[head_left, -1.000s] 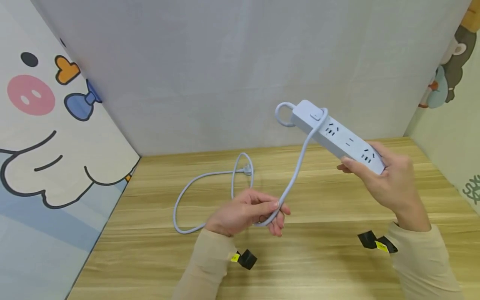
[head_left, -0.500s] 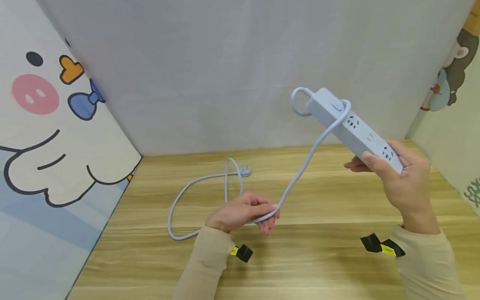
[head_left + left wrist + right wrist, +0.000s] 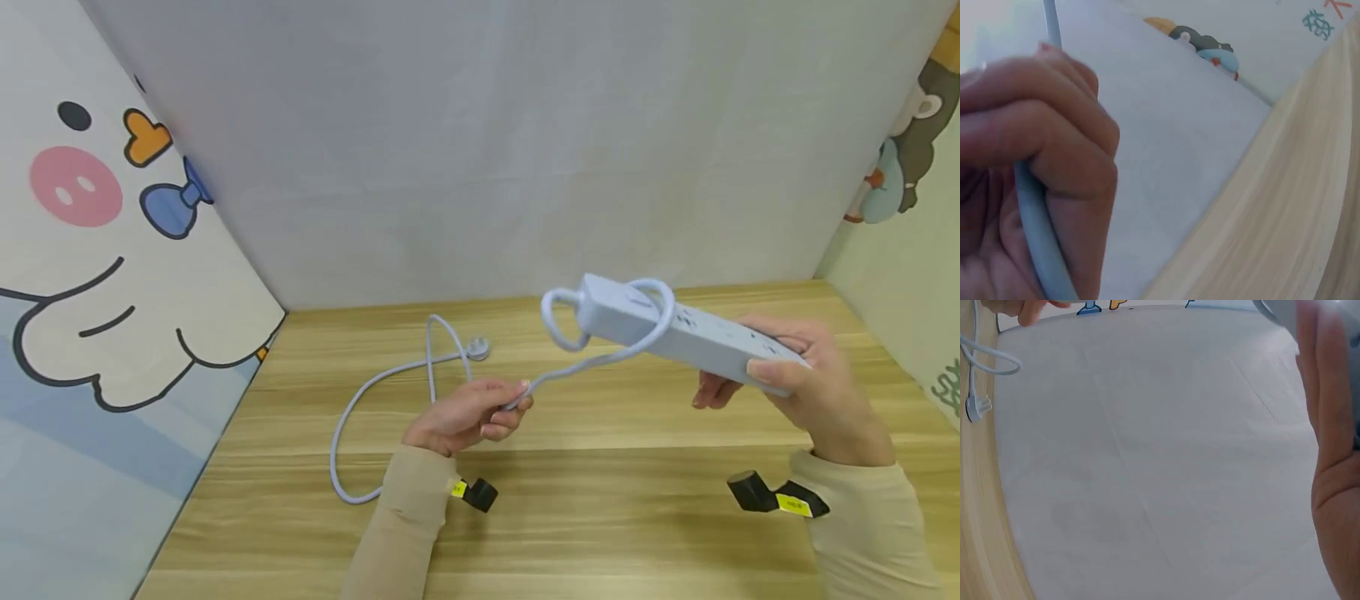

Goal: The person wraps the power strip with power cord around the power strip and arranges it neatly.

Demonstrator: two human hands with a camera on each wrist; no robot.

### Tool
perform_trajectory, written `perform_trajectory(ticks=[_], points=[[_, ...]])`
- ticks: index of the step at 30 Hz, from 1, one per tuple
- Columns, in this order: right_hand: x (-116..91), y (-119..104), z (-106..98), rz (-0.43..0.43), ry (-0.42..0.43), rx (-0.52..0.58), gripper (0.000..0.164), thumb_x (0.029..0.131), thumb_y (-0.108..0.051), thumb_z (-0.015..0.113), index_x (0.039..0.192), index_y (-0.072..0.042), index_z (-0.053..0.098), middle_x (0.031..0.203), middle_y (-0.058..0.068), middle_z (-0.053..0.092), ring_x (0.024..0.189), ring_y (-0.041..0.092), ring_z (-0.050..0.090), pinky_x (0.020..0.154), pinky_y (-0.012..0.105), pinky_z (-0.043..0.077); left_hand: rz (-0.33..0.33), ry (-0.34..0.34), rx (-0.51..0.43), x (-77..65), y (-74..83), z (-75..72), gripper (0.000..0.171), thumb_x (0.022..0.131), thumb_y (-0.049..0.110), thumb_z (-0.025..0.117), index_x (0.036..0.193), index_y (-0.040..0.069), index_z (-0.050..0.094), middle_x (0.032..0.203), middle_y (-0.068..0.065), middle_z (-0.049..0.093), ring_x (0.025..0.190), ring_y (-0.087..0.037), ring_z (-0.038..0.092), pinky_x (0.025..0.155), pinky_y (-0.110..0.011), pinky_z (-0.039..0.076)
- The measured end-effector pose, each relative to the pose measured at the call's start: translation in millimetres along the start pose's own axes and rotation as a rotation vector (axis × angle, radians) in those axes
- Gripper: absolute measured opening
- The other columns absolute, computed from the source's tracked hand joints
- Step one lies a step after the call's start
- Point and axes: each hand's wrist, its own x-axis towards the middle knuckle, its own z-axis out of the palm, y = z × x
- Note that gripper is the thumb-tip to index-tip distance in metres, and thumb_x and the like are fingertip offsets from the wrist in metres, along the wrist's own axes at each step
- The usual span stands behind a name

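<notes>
gripping a white power strip (image 3: 705,350), the right hand (image 3: 821,392) is raised; the left hand (image 3: 468,414) pinches its cord (image 3: 600,360).

The power strip (image 3: 708,348) looks like smooth, matt plastic, its cord (image 3: 581,365) likewise. The surface (image 3: 600,525) shows wood grain with a soft sheen; past its far edge is a matt, faintly creased sheet (image 3: 465,167).

One left hand (image 3: 471,414) and one right hand (image 3: 817,387) show, two in all. There is one power strip (image 3: 705,343), with one cord (image 3: 337,442) and one plug (image 3: 477,348). Two sleeves (image 3: 401,521) appear, plus two black wrist devices (image 3: 480,495) bearing two yellow labels (image 3: 792,505). One wooden tabletop (image 3: 585,533), one plain backdrop (image 3: 480,150) and two printed side panels (image 3: 217,283) are visible.
</notes>
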Motion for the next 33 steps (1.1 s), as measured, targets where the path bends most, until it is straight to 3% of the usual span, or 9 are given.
perform_trajectory(ticks=[4,7,9,12,17,23,28,33], points=[[-2.7,2.3,-4.2,0.106,-0.270,-0.022,0.053,0.078,0.025,0.038,0.124,0.011,0.061,0.090,0.016,0.075,0.072,0.027,0.073,0.056,0.037,0.059,-0.003,0.081,-0.115,2.8,0.9,-1.3,0.030,0.110,0.026,0.044,0.092,0.007,0.057,0.068,0.007,0.037,0.051,0.001,0.035,0.048,-0.012,0.030],[-4.4,3.0,-4.8,0.200,-0.449,-0.022,0.057,0.075,0.029,0.047,0.126,0.007,0.060,0.092,0.017,0.073,0.069,0.025,0.073,0.054,0.036,0.059,0.000,0.147,-0.147,5.0,2.8,0.7,0.029,0.110,0.025,0.046,0.092,0.006,0.057,0.067,0.007,0.036,0.050,0.002,0.035,0.047,-0.011,0.030],[-4.2,2.2,-3.7,0.265,-0.530,-0.063,0.053,0.077,0.026,0.055,0.125,0.003,0.062,0.089,0.015,0.072,0.066,0.022,0.072,0.052,0.031,0.058,0.009,0.185,-0.132,5.3,5.0,2.7,0.029,0.109,0.025,0.046,0.089,0.006,0.056,0.065,0.008,0.036,0.049,0.002,0.034,0.046,-0.012,0.029],[-3.2,-1.2,0.4,0.389,-0.584,-0.179,0.042,0.082,0.015,0.065,0.119,-0.004,0.066,0.080,0.010,0.072,0.061,0.016,0.069,0.050,0.026,0.056,0.017,0.240,-0.122,4.2,10.0,7.3,0.029,0.109,0.025,0.048,0.089,0.007,0.058,0.063,0.008,0.036,0.048,0.002,0.034,0.046,-0.013,0.028],[0.1,-6.7,8.2,0.600,-0.540,-0.329,0.024,0.088,0.000,0.071,0.109,-0.011,0.069,0.079,0.004,0.073,0.061,0.013,0.068,0.051,0.029,0.057,0.058,0.342,-0.200,-0.6,21.5,18.7,0.028,0.109,0.025,0.048,0.092,0.005,0.058,0.067,0.007,0.040,0.052,0.000,0.035,0.049,-0.013,0.030],[5.2,-7.4,14.1,0.710,-0.409,-0.495,0.015,0.093,-0.013,0.072,0.107,-0.008,0.070,0.087,0.002,0.073,0.060,0.014,0.069,0.054,0.032,0.059,0.143,0.426,-0.218,-10.8,35.1,32.8,0.030,0.109,0.024,0.046,0.091,0.006,0.060,0.067,0.005,0.043,0.054,-0.003,0.037,0.050,-0.015,0.034],[11.8,0.9,18.0,0.719,-0.284,-0.637,0.023,0.094,-0.023,0.073,0.108,-0.005,0.070,0.092,0.002,0.074,0.062,0.013,0.070,0.056,0.031,0.059,0.186,0.425,-0.166,-15.6,41.4,50.4,0.031,0.109,0.025,0.047,0.094,0.003,0.062,0.068,0.003,0.048,0.055,-0.006,0.044,0.053,-0.016,0.042],[15.9,9.4,21.7,0.611,-0.153,-0.832,0.027,0.093,-0.026,0.075,0.108,-0.004,0.070,0.089,0.002,0.073,0.064,0.006,0.068,0.055,0.026,0.055,0.224,0.348,-0.071,-16.6,42.8,67.6,0.040,0.110,0.022,0.044,0.118,-0.014,0.058,0.072,0.001,0.062,0.063,-0.010,0.066,0.066,-0.021,0.057]])
